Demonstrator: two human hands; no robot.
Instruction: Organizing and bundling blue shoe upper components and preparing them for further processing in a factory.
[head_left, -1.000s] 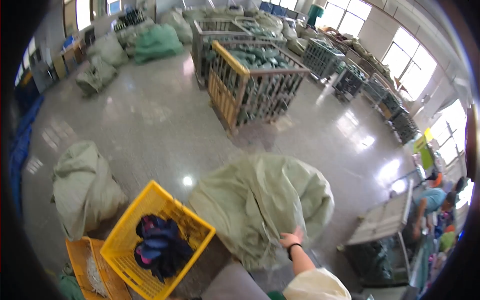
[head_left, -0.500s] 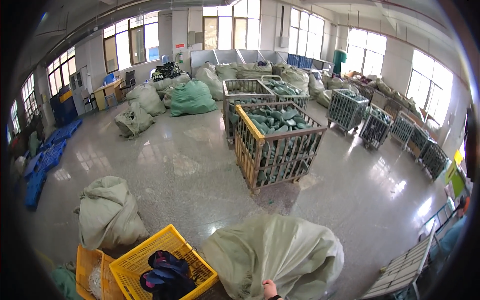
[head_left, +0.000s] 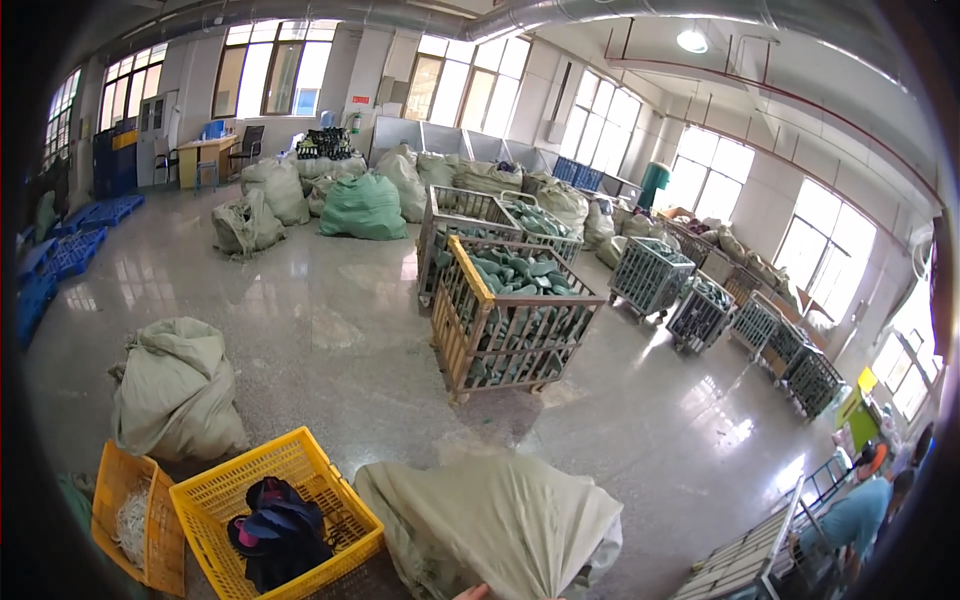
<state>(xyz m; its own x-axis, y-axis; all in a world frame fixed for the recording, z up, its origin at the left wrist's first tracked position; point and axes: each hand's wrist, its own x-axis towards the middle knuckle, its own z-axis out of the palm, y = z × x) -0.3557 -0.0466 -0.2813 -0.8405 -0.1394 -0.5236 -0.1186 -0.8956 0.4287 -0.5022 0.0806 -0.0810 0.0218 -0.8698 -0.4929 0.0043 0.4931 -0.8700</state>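
Note:
A large pale green woven sack [head_left: 500, 520] bulges at the bottom middle, its folds drawn together toward the lower edge. Only a sliver of my left hand [head_left: 473, 592] shows there, its fingers closed at the sack's near edge. My right hand is out of the picture, below where the folds meet. Just left of the sack, a yellow plastic crate [head_left: 352, 520] holds dark blue and black pieces with pink spots [head_left: 275, 530]. An orange-yellow crate [head_left: 165, 535] beside it contains white stringy material [head_left: 132, 525].
Another full sack [head_left: 180, 390] stands behind the crates. Ahead is a brown barred cart [head_left: 515, 340] heaped with green pieces, among several similar carts. Sacks, including a bright green one [head_left: 362, 208], line the back. A person in a teal shirt [head_left: 855, 515] bends beside a rack [head_left: 745, 550] at lower right.
My view has swung rightward and up, so the room sits further left. The hand gripping the sack's folds has dropped out of view; another hand shows at its edge. The teal-shirted person shows more.

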